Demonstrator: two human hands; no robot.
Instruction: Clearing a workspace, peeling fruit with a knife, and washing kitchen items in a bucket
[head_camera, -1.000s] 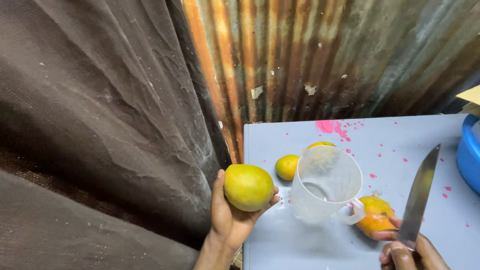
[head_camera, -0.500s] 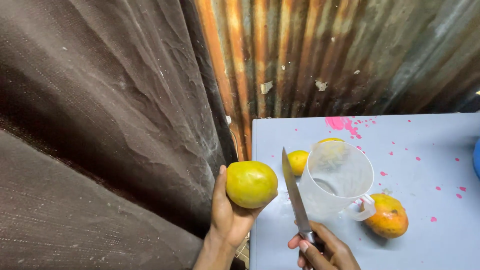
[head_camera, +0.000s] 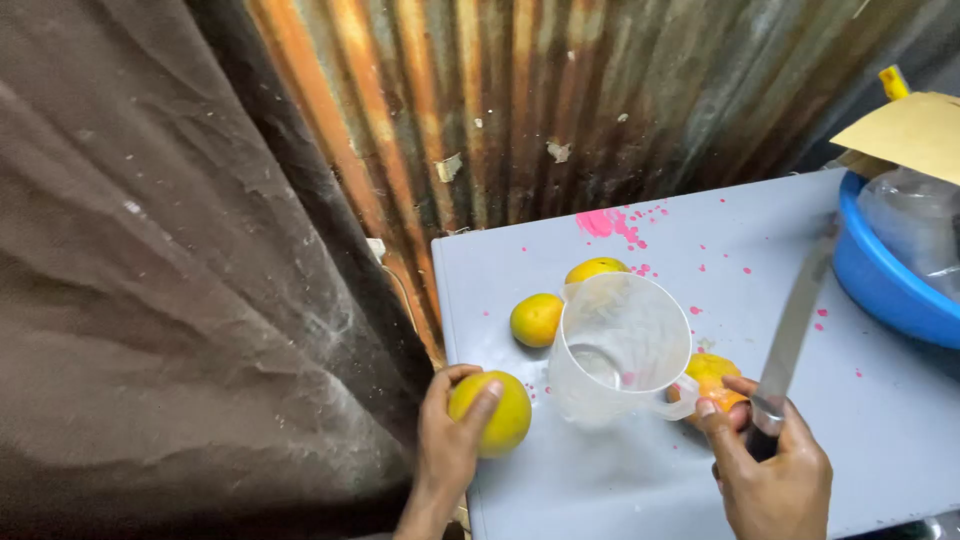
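My left hand (head_camera: 447, 440) grips a round yellow-green fruit (head_camera: 494, 413) at the near left corner of the grey table (head_camera: 620, 500). A knife (head_camera: 790, 335) points up and away in my right hand (head_camera: 768, 465), whose fingers also touch an orange-yellow fruit (head_camera: 712, 375) lying behind the jug's handle. A clear plastic jug (head_camera: 620, 345) stands between my hands. Two more yellow fruits lie beyond it: one (head_camera: 537, 319) to its left, another (head_camera: 595, 269) behind its rim.
A blue plastic basin (head_camera: 880, 285) holding clear plastic sits at the table's right edge, with a piece of brown cardboard (head_camera: 905, 130) above it. Rusty corrugated metal (head_camera: 560, 110) stands behind the table. Dark cloth (head_camera: 170, 270) hangs on the left. Pink spots (head_camera: 598, 222) mark the tabletop.
My right hand has swung the knife from beside the left-hand fruit over to the right of the jug. My left hand has lowered its fruit towards the table corner.
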